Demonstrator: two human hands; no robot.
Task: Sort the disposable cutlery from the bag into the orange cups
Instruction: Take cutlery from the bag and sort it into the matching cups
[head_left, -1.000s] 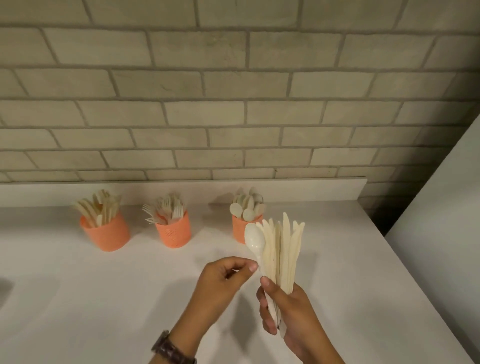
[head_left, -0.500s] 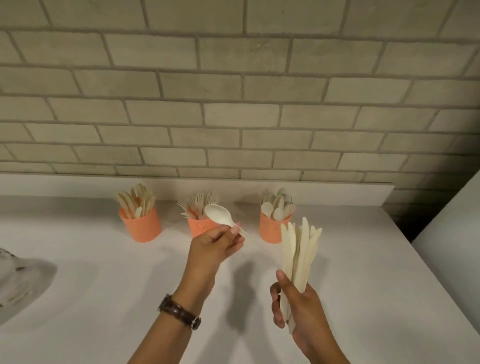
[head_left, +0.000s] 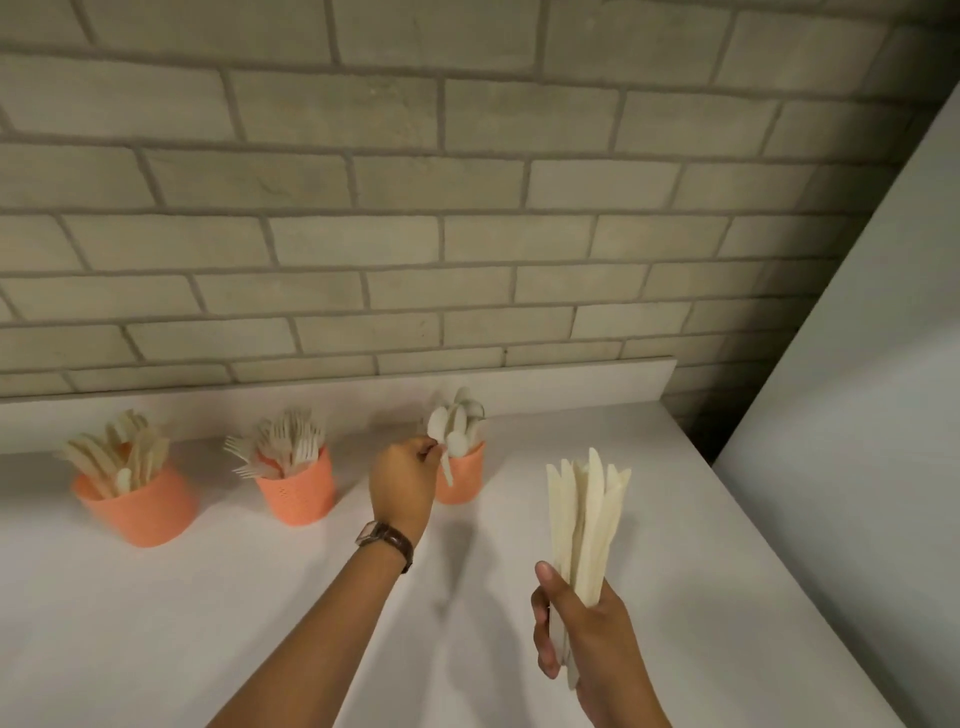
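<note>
Orange cups stand in a row along the far edge of the white table (head_left: 156, 623), under the grey brick wall (head_left: 363, 234). The left cup (head_left: 136, 512) holds knives, the middle cup (head_left: 298, 493) holds forks with their tines up, and the right cup (head_left: 465, 480) holds spoons with their bowls up. The three are apart from each other, and the right one sits nearest the far right corner.

The left hand (head_left: 402, 480) is stretched out to the right cup and pinches a pale spoon (head_left: 438, 425) by its handle between thumb and fingertips. That spoon is upright, bowl on top, against the cup's left rim, with its handle end hanging down in front of the cup's outer wall; whether it touches the cup cannot be told. A brown-strapped watch (head_left: 387, 540) sits on this wrist.

The right hand (head_left: 582, 629) is nearer the front edge, raised above the table, its fingers and thumb curled round the lower ends of a bundle of knives (head_left: 584, 514). The bundle stands upright and fans out a little at the top, well apart from the cups. A plain white panel (head_left: 857, 415) rises along the table's right edge.
</note>
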